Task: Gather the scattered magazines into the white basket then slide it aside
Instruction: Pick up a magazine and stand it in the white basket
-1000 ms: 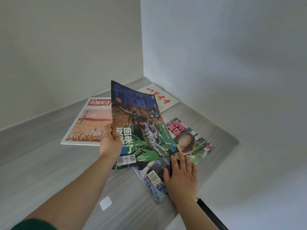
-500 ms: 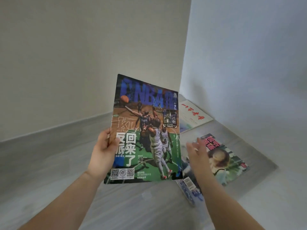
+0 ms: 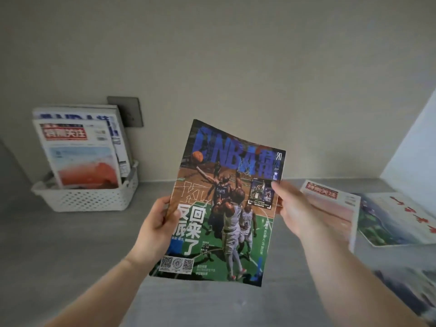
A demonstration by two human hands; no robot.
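I hold a basketball magazine [image 3: 226,208] upright in the air at the centre of view. My left hand [image 3: 158,227] grips its left edge and my right hand [image 3: 295,208] grips its right edge. The white basket [image 3: 89,199] stands at the left against the wall, with two magazines [image 3: 80,152] upright inside it. On the grey surface at the right lie a red-titled magazine [image 3: 330,204], a white one with red script [image 3: 401,218], and another [image 3: 405,286] at the lower right, partly cut off.
A grey wall socket plate [image 3: 127,109] sits behind the basket. The beige wall [image 3: 236,67] runs along the back and a white wall [image 3: 420,142] closes the right corner. The grey surface [image 3: 70,244] stretches between basket and magazines.
The view has swung left, bringing the basket into sight. The basketball magazine has moved left with it, and my right hand has come off the surface and taken its right edge.
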